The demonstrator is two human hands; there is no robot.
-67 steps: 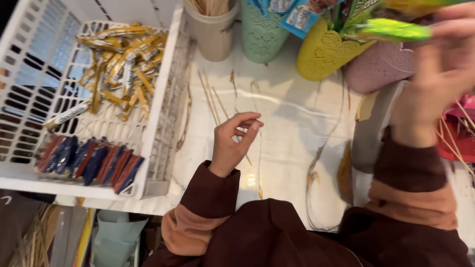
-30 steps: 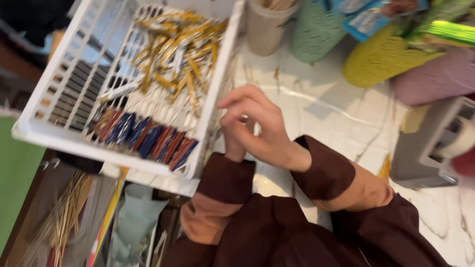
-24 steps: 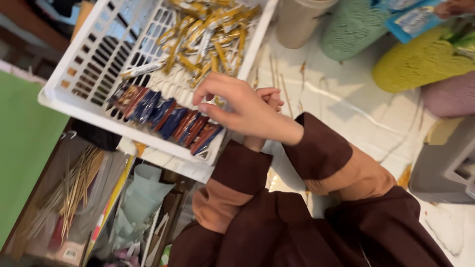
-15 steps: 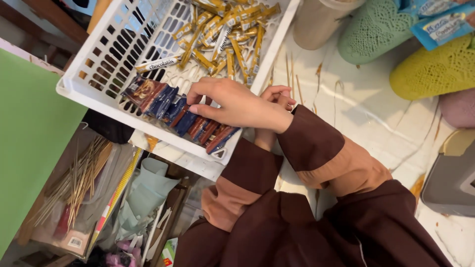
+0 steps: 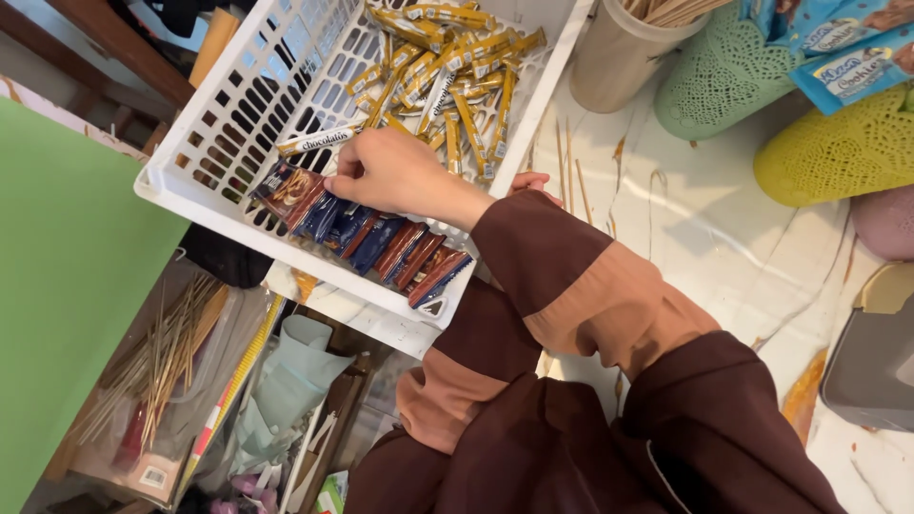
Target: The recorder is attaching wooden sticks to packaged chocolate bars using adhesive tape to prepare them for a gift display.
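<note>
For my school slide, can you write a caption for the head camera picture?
Right hand picks at a row of dark snack packets in a white basket.

Beige cup (image 5: pixel 619 57), green basket (image 5: pixel 719 81), yellow basket (image 5: pixel 838 152), grey box (image 5: pixel 876 366)

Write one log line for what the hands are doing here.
right hand: touching dark snack packets | white basket | left hand: mostly hidden behind sleeve

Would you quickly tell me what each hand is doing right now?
Right hand: fingers pinching a dark wrapped bar in the white basket.
Left hand: mostly hidden, cannot tell.
</note>
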